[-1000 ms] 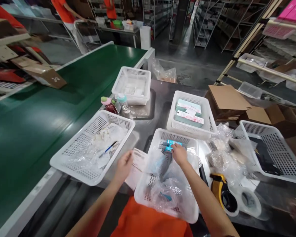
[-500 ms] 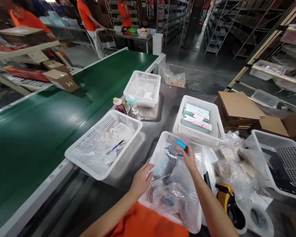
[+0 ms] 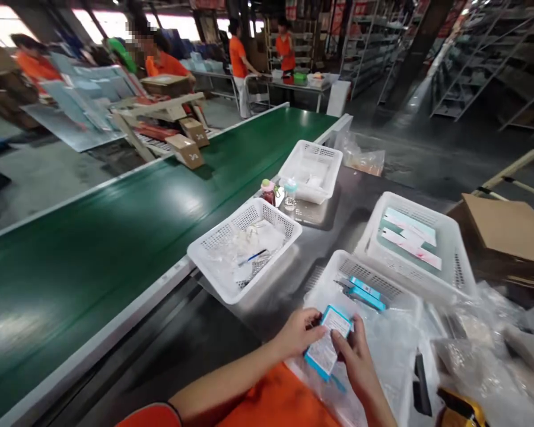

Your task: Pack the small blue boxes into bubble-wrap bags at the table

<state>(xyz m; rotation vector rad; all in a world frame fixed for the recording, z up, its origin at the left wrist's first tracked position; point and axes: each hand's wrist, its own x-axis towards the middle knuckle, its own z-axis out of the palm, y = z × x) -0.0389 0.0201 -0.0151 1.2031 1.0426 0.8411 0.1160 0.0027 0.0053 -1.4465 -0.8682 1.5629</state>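
Note:
A flat blue-edged box (image 3: 328,347) with a pale printed face is held between both hands, tilted above the near white basket (image 3: 338,261). My left hand (image 3: 299,332) grips its left edge, thumb on the printed face. From the other side my right hand (image 3: 356,350) holds its right edge, with the thumb also across the front. Inside the basket, more blue boxes (image 3: 367,293) lie against the far side, and clear plastic bags (image 3: 382,350) cover much of the rest.
A white basket (image 3: 213,276) with plastic wrap and a pen (image 3: 253,257) stands left, beside the green conveyor (image 3: 129,237). Two bottles (image 3: 289,196) stand behind it. Stacked baskets (image 3: 465,267) hold pastel boxes at right. A yellow-black tape dispenser (image 3: 460,409) lies lower right. People in orange work beyond.
The view has swung left. My right hand has brought a blue box from the basket's far side nearer to me, and my left hand has closed on it too.

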